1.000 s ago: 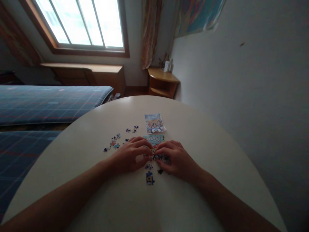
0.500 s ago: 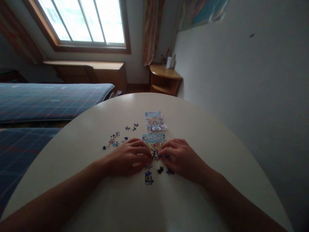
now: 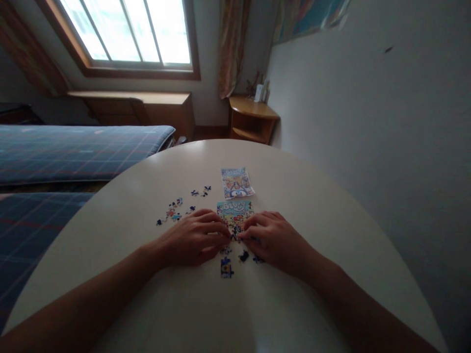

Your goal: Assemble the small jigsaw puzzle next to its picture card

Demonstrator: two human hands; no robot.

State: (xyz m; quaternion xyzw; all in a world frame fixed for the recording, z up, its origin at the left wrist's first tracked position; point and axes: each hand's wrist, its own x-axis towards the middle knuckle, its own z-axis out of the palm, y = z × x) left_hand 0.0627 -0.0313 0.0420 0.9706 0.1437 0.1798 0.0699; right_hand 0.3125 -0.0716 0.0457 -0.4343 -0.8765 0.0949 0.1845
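Observation:
A partly joined colourful jigsaw puzzle point(image 3: 234, 213) lies on the round white table point(image 3: 294, 196). My left hand point(image 3: 191, 240) and my right hand point(image 3: 274, 240) rest on the table at its near edge, fingertips meeting and pressed on a small puzzle piece point(image 3: 234, 234) there. Fingers of both hands are curled and close together. Loose dark pieces point(image 3: 227, 267) lie just below my hands. More loose pieces point(image 3: 172, 212) are scattered to the left. A small printed picture card point(image 3: 236, 182) lies beyond the puzzle.
A bed with a blue plaid cover point(image 3: 73, 152) stands to the left. A wooden corner shelf point(image 3: 252, 120) and a low wooden cabinet point(image 3: 147, 108) sit under the window. A grey wall point(image 3: 368, 122) runs along the right.
My hands have shifted slightly, uncovering more of the joined puzzle and the loose pieces below. The view has tilted a little.

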